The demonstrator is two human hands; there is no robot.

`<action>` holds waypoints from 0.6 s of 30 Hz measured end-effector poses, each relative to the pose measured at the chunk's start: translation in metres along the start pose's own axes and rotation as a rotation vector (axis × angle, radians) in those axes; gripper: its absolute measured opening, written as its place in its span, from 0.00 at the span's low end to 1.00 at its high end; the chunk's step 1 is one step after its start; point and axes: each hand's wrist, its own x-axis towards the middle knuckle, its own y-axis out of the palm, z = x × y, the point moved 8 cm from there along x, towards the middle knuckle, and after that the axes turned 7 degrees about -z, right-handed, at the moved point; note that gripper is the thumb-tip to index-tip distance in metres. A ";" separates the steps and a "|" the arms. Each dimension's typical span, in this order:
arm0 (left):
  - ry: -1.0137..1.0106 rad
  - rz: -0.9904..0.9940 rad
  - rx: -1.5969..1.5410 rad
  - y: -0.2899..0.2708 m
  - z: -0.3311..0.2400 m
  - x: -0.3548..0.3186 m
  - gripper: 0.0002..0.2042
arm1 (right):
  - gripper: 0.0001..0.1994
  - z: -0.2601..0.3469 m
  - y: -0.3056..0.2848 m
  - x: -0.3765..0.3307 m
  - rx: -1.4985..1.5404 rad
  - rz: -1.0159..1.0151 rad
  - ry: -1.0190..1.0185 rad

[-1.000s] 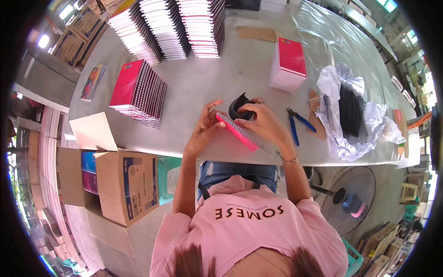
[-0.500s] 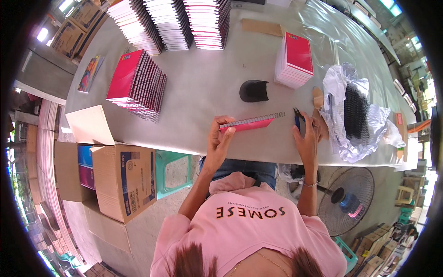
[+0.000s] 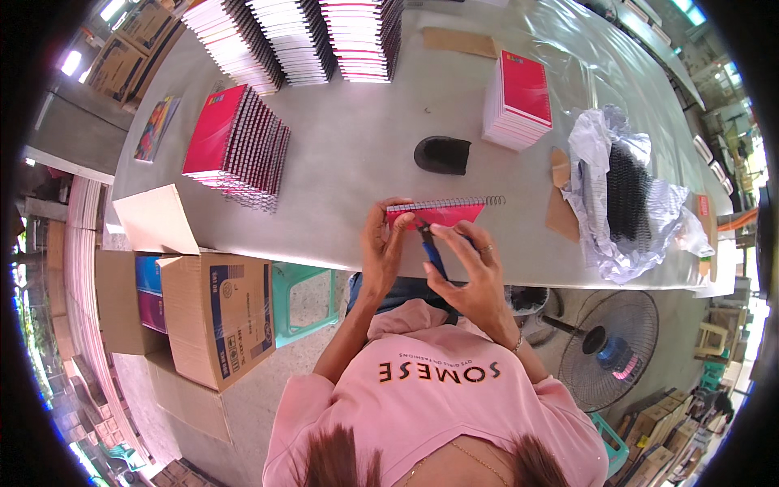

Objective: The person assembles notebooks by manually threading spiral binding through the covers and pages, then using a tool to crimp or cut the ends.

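My left hand (image 3: 383,239) grips the left end of a red notebook (image 3: 446,214), its fingers behind and thumb in front. A dark spiral coil (image 3: 493,200) runs along the notebook's upper edge and sticks out past its right end. In my right hand (image 3: 477,276) is a pair of blue-handled pliers (image 3: 433,251), with the fingers around the handles. The pliers' dark jaws are at the notebook's left part, close to my left thumb; whether they touch the coil I cannot tell. Beyond the notebook lies a black curved piece (image 3: 443,155).
Spiral-bound notebooks (image 3: 219,134) are stacked at the left, with taller stacks (image 3: 357,40) behind. Another notebook stack (image 3: 519,101) stands at the right, near crumpled paper (image 3: 591,183) holding black coils (image 3: 626,195). An open carton (image 3: 235,321) and a floor fan (image 3: 608,349) flank me.
My right hand has picked up the pliers from the right side of the table and brought them left to the notebook. The notebook's red cover now faces me more.
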 end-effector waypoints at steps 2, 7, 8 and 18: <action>0.062 0.001 0.093 -0.005 -0.002 0.001 0.10 | 0.27 0.003 0.010 -0.001 -0.030 0.025 -0.034; 0.145 -0.020 0.209 -0.011 -0.010 -0.002 0.10 | 0.28 0.006 0.021 -0.001 -0.027 0.028 -0.055; 0.167 -0.028 0.219 -0.011 -0.012 -0.003 0.10 | 0.28 0.007 0.021 0.000 -0.025 0.029 -0.055; 0.314 -0.083 0.527 -0.008 -0.037 -0.010 0.13 | 0.24 -0.010 0.037 -0.014 0.649 0.241 0.483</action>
